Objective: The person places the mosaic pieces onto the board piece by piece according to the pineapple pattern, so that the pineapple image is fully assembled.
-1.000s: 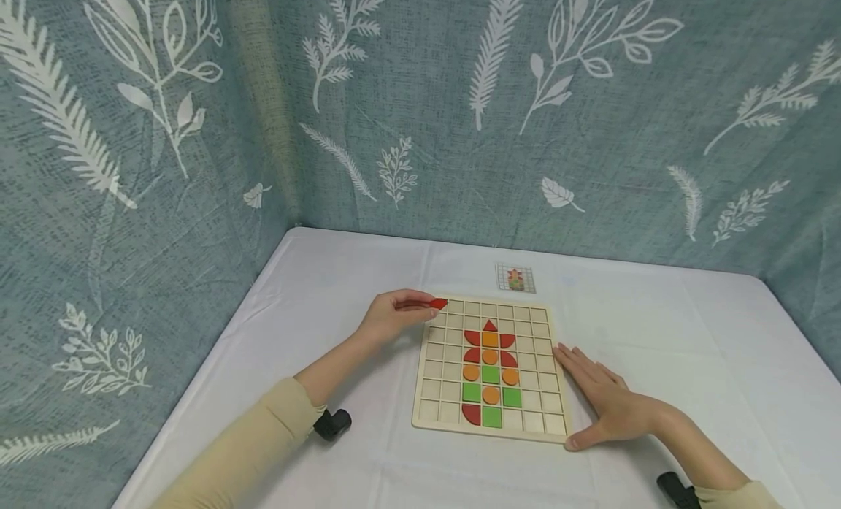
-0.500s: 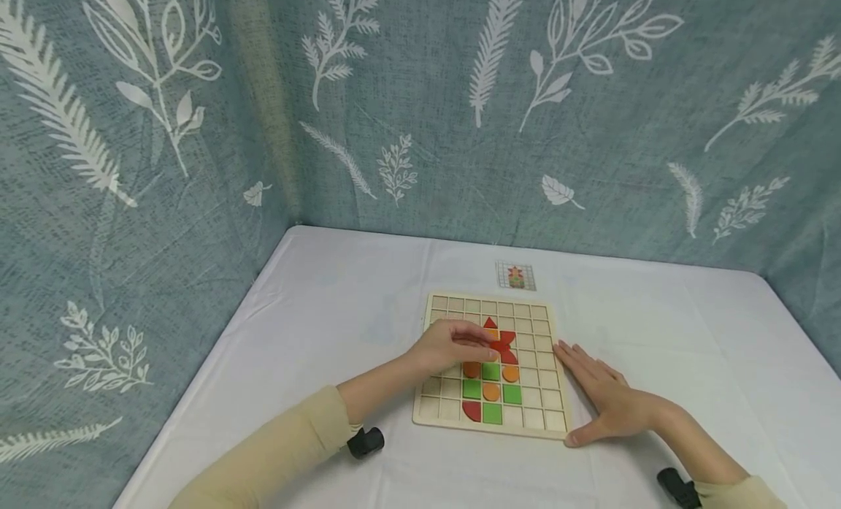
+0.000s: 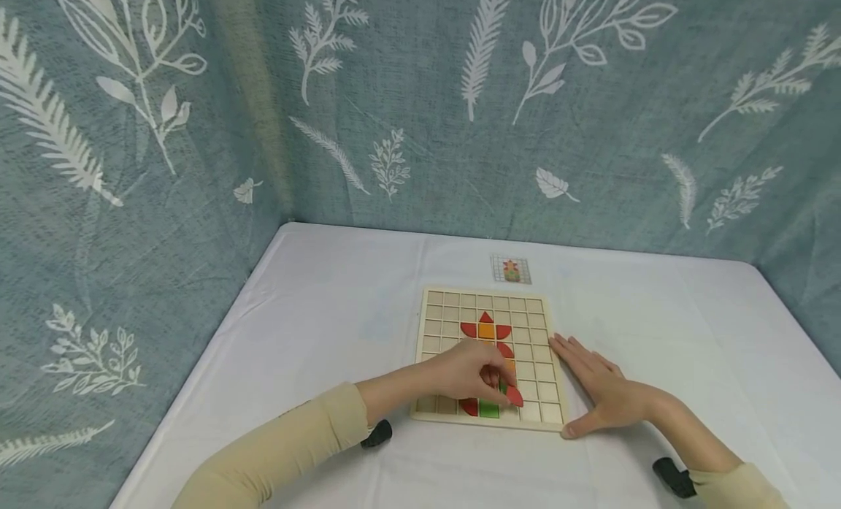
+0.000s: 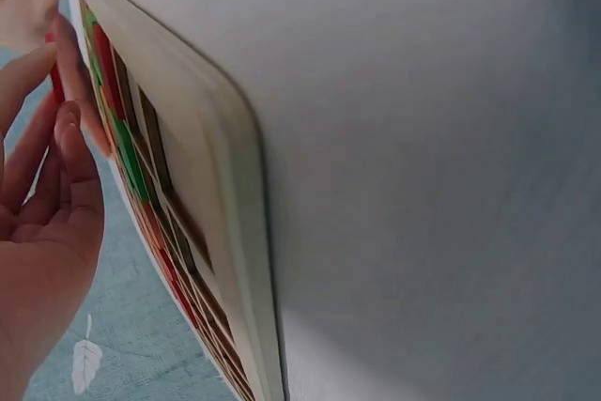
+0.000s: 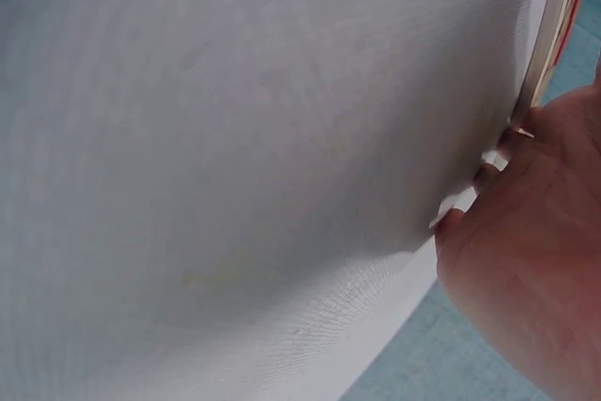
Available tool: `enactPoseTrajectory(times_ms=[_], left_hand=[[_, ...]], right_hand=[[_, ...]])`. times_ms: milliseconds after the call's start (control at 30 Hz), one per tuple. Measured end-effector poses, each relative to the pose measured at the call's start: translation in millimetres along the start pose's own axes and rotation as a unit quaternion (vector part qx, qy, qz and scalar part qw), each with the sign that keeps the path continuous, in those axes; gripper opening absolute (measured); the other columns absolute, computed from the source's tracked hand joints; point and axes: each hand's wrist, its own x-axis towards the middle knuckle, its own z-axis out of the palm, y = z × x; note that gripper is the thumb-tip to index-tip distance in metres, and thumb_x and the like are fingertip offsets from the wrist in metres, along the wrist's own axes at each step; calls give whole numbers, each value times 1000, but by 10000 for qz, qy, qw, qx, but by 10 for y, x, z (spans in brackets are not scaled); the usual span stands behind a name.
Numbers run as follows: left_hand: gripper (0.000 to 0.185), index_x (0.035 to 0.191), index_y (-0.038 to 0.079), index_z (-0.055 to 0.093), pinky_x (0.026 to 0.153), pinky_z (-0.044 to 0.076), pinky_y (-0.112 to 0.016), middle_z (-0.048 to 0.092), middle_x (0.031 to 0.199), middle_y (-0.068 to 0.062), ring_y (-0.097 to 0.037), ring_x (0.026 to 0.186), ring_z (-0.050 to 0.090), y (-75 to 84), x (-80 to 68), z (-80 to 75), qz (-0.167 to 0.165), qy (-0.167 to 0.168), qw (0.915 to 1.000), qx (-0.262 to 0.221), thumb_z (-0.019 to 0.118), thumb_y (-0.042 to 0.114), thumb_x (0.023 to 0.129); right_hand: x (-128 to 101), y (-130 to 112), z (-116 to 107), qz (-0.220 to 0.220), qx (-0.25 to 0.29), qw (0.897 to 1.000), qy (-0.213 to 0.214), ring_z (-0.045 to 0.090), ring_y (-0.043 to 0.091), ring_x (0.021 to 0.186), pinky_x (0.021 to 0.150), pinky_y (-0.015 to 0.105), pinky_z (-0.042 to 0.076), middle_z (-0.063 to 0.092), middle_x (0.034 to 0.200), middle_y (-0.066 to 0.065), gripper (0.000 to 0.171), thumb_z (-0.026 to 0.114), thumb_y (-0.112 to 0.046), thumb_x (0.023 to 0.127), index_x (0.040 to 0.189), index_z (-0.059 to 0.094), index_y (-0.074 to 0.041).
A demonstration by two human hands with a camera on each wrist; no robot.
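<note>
My left hand (image 3: 463,370) pinches a red quarter-circle tile (image 3: 515,396) between thumb and fingers, over the lower part of a wooden grid board (image 3: 434,310). In the left wrist view the red tile shows edge-on between the fingertips. On the board lie a red triangle (image 3: 485,317), an orange square (image 3: 486,331), red quarter-circle tiles and green squares such as one green square (image 3: 489,409). Part of the pattern is hidden under my left hand. My right hand (image 3: 607,392) lies with fingers straight along the board's right edge, thumb at its near right corner.
Behind the board lies a small pattern card (image 3: 511,269) with a coloured figure on a grid. A white cloth covers the table (image 3: 348,297). A blue-green curtain (image 3: 420,93) with white leaf prints hangs at the back and left.
My left hand has carried the red quarter-circle tile from the board's far left corner rightward and nearer, to its lower rows. My right hand keeps its place at the board's edge.
</note>
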Motion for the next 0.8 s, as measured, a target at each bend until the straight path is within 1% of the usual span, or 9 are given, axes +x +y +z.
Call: enactPoseTrajectory(times_ms=[100,167,267,333,500,633,800], left_hand=[[15,95,8,75,64,45,-12,64,82,1,-1,70,54,-12,4,2,291,-305,9984,387,80,13,82],[15,96,7,75,64,44,-11,63,83,1,-3,70,53,-16,3,1,398,-483,9967,515,79,13,83],[16,99,6,75,64,43,-11,61,85,1,-2,70,51,-14,4,-7,457,-710,9945,622,77,12,85],[17,100,6,75,64,43,-10,60,86,1,0,71,50,-7,8,-15,455,-805,9931,718,77,14,85],[19,102,7,75,65,42,-9,60,88,1,0,72,50,14,27,-32,467,-946,9900,932,77,16,86],[21,104,7,75,66,42,-10,61,89,1,-1,74,51,27,37,-47,483,-961,9901,901,77,17,86],[20,103,8,75,67,43,-10,63,91,0,-2,75,54,24,45,-63,598,-934,9901,854,77,17,85]], right_hand=[[5,-6,-3,14,1,10000,-14,3,46,144,106,69,11,3,162,17,127,80,-59,70,156,2,-9],[7,-6,-4,5,10,10000,-9,3,46,144,106,69,10,3,162,17,127,80,-58,70,156,2,-9],[10,3,-2,-32,-11,10000,15,4,47,144,105,70,10,3,161,18,127,80,-58,70,156,2,-8],[11,10,2,-44,-29,10000,29,4,47,144,105,70,11,4,161,18,126,80,-58,70,156,2,-9],[12,20,8,-43,-31,10000,38,4,47,144,105,70,11,4,162,17,126,80,-58,70,156,2,-9],[12,23,8,-36,-6,10000,32,4,46,144,105,70,10,3,162,17,127,80,-58,70,157,2,-9],[10,23,4,-38,2,10000,29,4,46,144,105,69,10,3,162,16,126,80,-58,70,157,2,-10]])
